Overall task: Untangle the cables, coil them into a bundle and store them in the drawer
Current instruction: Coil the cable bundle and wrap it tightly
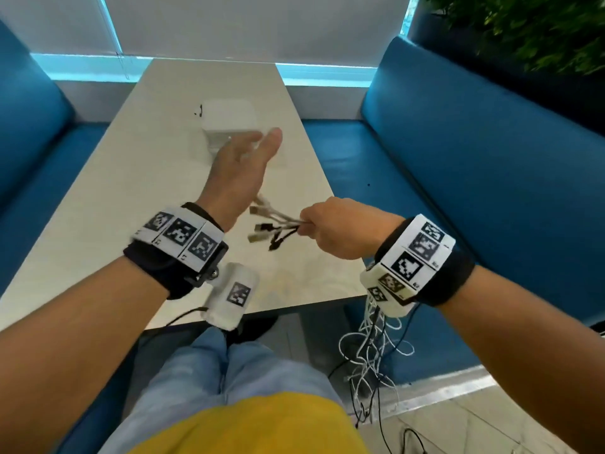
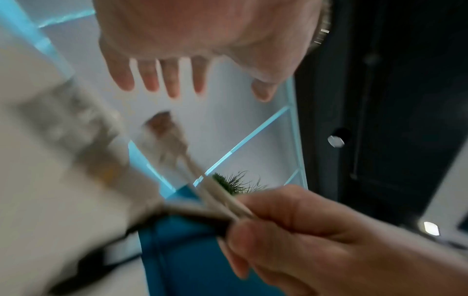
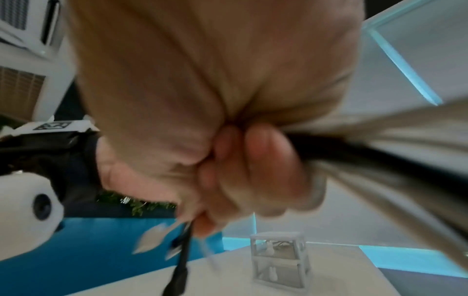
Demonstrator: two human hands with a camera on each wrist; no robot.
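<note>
Blue padded bench seats (image 1: pixel 474 152) either side, and between them the long pale laminate tabletop (image 1: pixel 137 198) runs away from the person. Head view gives the whole layout. Far down the tabletop sits the small translucent white drawer box (image 1: pixel 229 126), blurred here, but the right wrist cam shows it (image 3: pixel 279 260) clearly: two stacked drawers, both pushed in, w/ small pale items visible through the fronts.

Only the head cam shows where the bundle of white and black cables (image 1: pixel 373 355) goes: it drops from under the right wrist, off the near tabletop edge, hanging in loose tangled loops toward the floor beside the right-hand bench. Plug ends (image 1: pixel 265 224) fan out leftward from the fist, over the tabletop, approx level w/ the left wrist.

Right hand (image 1: pixel 340 227) is a tight fist, fingers (image 3: pixel 253 160) clamped round the cables near the plug ends; right wrist cam confirms it, black and white strands squeezed out both sides of the fist.

Left hand (image 1: pixel 239 168) is raised above the tabletop, held edge-on, reaching forward toward the drawer box. Left wrist cam shows its fingers (image 2: pixel 149 76) straight and slightly spread, thumb out to the side, holding nothing. Same cam catches the right hand (image 2: pixel 316 240) below, pinching the strands, heavy blur.
</note>
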